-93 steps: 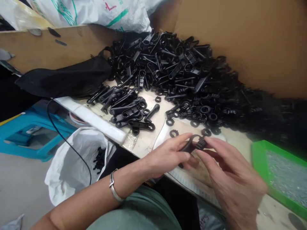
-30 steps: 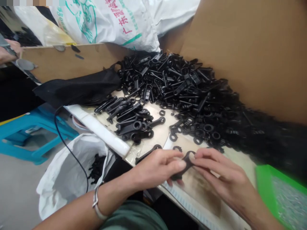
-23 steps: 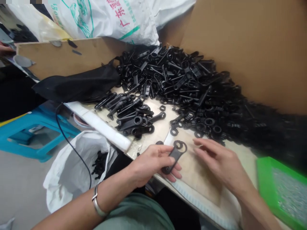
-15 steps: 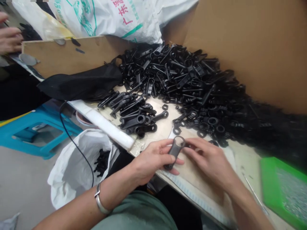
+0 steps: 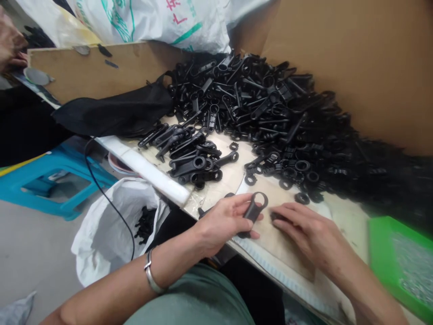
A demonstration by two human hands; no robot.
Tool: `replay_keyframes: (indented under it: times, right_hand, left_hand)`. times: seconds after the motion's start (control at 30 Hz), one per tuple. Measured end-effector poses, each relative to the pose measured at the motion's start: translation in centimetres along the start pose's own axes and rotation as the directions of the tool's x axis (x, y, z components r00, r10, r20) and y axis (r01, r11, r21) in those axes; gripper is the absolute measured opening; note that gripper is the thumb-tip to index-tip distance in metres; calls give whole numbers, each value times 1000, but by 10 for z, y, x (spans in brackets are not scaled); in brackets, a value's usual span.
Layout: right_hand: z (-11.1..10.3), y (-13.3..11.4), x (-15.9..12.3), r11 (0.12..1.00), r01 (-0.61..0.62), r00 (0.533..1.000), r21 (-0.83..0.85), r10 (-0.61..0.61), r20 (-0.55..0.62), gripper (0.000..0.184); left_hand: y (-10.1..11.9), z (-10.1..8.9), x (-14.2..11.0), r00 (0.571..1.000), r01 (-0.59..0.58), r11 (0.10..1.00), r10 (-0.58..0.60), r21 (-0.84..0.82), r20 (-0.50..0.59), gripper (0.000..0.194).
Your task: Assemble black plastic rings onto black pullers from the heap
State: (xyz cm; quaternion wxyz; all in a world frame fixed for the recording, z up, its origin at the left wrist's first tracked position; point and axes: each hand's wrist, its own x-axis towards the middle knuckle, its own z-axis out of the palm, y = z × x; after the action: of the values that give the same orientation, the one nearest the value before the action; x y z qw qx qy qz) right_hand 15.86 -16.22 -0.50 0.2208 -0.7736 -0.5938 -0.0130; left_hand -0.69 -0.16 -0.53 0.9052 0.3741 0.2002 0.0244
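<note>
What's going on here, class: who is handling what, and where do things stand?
A person's left hand holds a black ring-ended part over the table. The right hand, apart from it, pinches a small dark piece, too blurred to identify. Beyond them lies a large heap of black parts, with a smaller group to the left. A green tray sits at the right.

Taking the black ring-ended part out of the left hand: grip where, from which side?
Probably the ring end, from the right. That end of the black part juts out beyond the left hand, with a rim around an open hole to pinch; the hand covers its lower body. The right hand, on that side, seems to hold a small dark piece.
</note>
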Motion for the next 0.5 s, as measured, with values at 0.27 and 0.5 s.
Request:
replay_keyframes:
  times: [0.27,0.5]
  right_hand:
    - [5,-40,4,995,6,948,100,26,-316,19]
    - [18,-49,8,983,121,922,-140,-163,-352,22]
  left_hand:
    - [1,8,3,994,-56,996,49,71,96,66]
    - [-6,4,0,972,-193,967,165,164,169,62]
